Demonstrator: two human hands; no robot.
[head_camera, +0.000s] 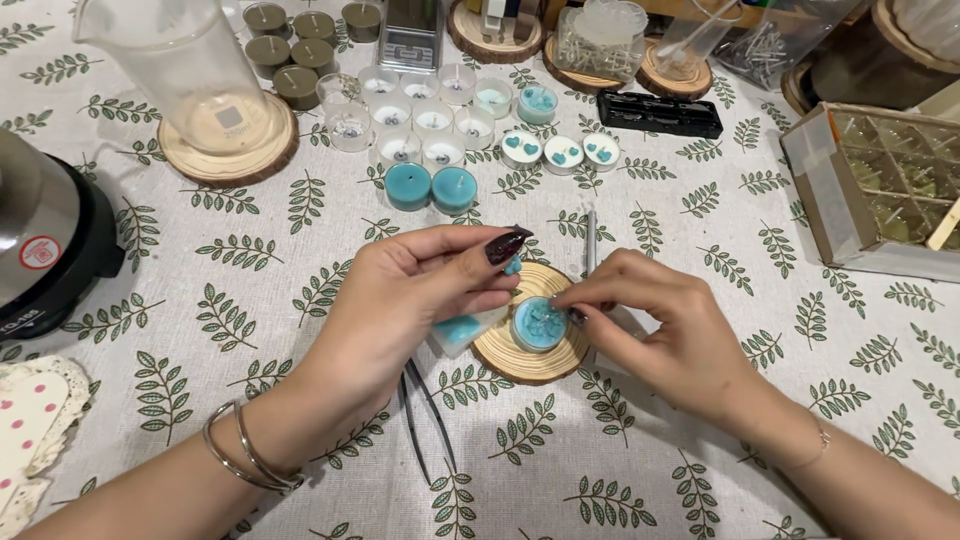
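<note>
Tealight (538, 324) on wooden coaster (530, 362), candle rows (430, 130) behind, possibly tweezers (425, 410) in front

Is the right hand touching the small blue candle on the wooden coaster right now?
Touching. The head view shows the right hand with its fingertips resting on the rim of the blue candle, no gap visible, on the wooden coaster.

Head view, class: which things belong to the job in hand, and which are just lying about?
In hand:
left hand, holding a small teal piece
right hand, fingertips at the teal candle
wood coaster under the candle
mould

Lying about:
tweezers
glass jug
melting pot
olive candles
empty cups
black tray
divided box
</note>
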